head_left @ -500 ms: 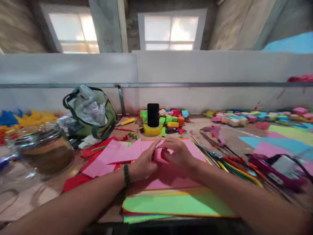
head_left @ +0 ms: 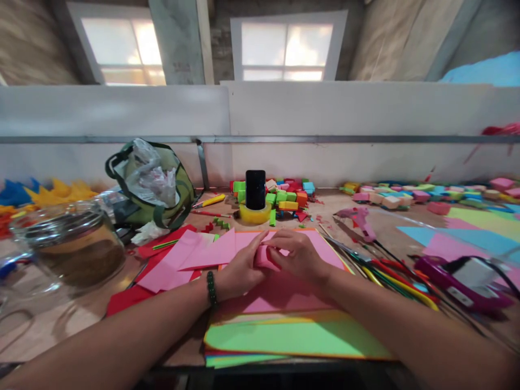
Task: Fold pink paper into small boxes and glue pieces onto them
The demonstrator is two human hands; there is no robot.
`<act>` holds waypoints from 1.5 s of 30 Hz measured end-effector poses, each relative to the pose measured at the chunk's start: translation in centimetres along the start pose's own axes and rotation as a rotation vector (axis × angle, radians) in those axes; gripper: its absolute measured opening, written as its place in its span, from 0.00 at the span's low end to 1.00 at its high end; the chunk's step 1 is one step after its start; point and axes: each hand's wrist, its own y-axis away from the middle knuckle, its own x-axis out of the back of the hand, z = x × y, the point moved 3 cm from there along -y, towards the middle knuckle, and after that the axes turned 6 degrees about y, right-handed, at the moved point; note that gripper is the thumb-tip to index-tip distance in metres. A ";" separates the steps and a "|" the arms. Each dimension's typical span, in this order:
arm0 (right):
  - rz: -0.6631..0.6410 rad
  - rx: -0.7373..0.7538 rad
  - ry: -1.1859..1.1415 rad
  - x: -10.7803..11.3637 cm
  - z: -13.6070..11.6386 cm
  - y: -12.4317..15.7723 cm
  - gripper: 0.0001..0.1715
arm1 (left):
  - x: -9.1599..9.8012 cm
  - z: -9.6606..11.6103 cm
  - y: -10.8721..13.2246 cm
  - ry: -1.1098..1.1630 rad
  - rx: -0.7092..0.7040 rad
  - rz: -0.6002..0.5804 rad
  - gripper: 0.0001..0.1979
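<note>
My left hand [head_left: 240, 271] and my right hand [head_left: 298, 254] meet over the middle of the table, both pinched on a small folded pink paper piece [head_left: 266, 258]. The piece sits between the fingertips, just above a large pink sheet [head_left: 284, 295] lying on a stack of coloured paper with a green sheet [head_left: 292, 338] nearest me. A dark bead bracelet [head_left: 210, 290] circles my left wrist. More loose pink sheets [head_left: 190, 257] lie to the left of my hands.
A phone [head_left: 255, 189] stands in a yellow tape roll [head_left: 254, 215] behind my hands, with coloured paper cubes [head_left: 284, 196] around it. Left: a glass jar [head_left: 69, 249] and a green bag [head_left: 150, 181]. Right: a pink glue gun [head_left: 361, 219], pencils [head_left: 390, 271], a magenta tool [head_left: 459, 281].
Both hands stay on the pink piece; the fingers have shifted slightly around it. The view has moved a little.
</note>
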 end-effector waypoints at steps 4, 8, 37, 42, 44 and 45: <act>-0.023 -0.014 0.027 -0.2 -0.1 0.1 0.12 | -0.2 -0.5 0.0 0.001 -0.022 0.004 0.44; 0.007 -0.078 -0.017 -0.5 0.4 0.4 0.13 | -0.1 -0.8 0.0 0.007 0.009 0.006 0.45; 0.040 -0.037 -0.068 -0.2 0.1 0.2 0.10 | -0.1 -0.6 0.1 -0.008 -0.007 0.010 0.46; 0.019 -0.067 -0.056 -0.2 0.2 0.1 0.09 | 0.1 -0.2 -0.1 0.012 -0.035 0.038 0.47; -0.018 -0.092 -0.032 -0.3 0.2 0.0 0.09 | 0.2 -0.1 -0.1 0.010 -0.017 0.057 0.47; -0.041 -0.111 -0.014 -0.3 0.2 0.0 0.07 | 0.2 -0.1 -0.1 0.009 -0.005 0.057 0.47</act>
